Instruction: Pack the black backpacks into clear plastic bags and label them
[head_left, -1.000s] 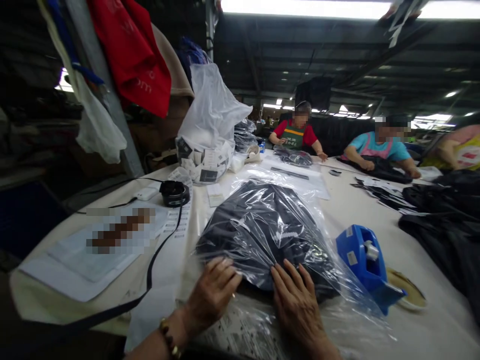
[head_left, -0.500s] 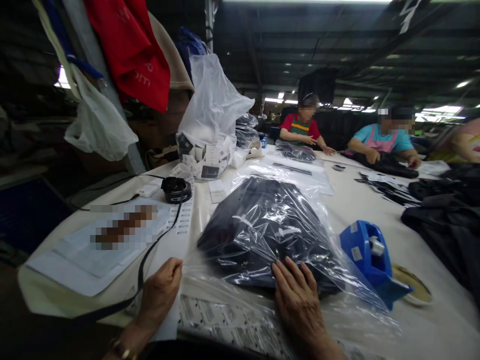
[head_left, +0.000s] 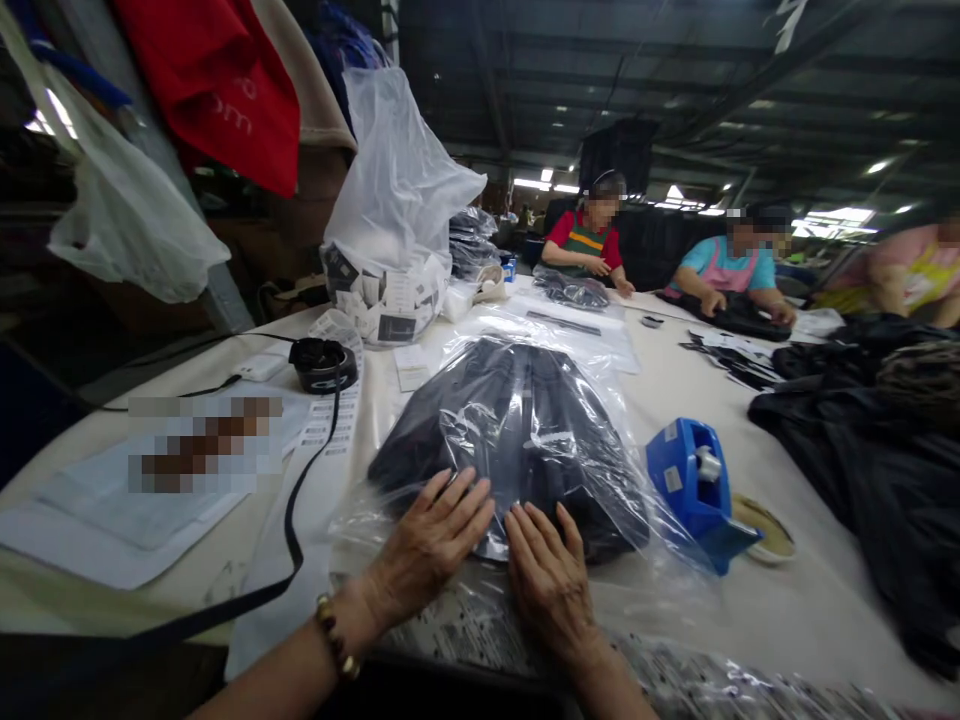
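Head view, near to far. Our left hand [head_left: 431, 540] and right hand [head_left: 547, 575] lie side by side, palms down, fingers stretched out flat, index fingers almost touching. Neither one grips anything; both press on the near edge of the bagged dark garment [head_left: 525, 430]. We wear a beaded bracelet [head_left: 334, 635] on the left wrist.

The garment sits straight ahead of both hands, sealed in clear film on the table [head_left: 675, 390]. Its long axis runs away from us, wide at our fingertips and narrower at the far end. The left hand reaches a little deeper onto the bundle, so it is the nearer one; the right sits more on the loose film at the near rim. We cannot tell where the bag mouth is.

Printed label sheets [head_left: 450, 625] lie under the film by our wrists. A black strap [head_left: 296, 520] runs just left of the left hand. A blue tape dispenser [head_left: 694, 485] stands near the garment's right side, apart from the right hand. Dark cloth [head_left: 862, 440] is piled further right. Beyond sits a white bag of tags [head_left: 390, 230], and two co-workers [head_left: 585, 240] work at the far end.
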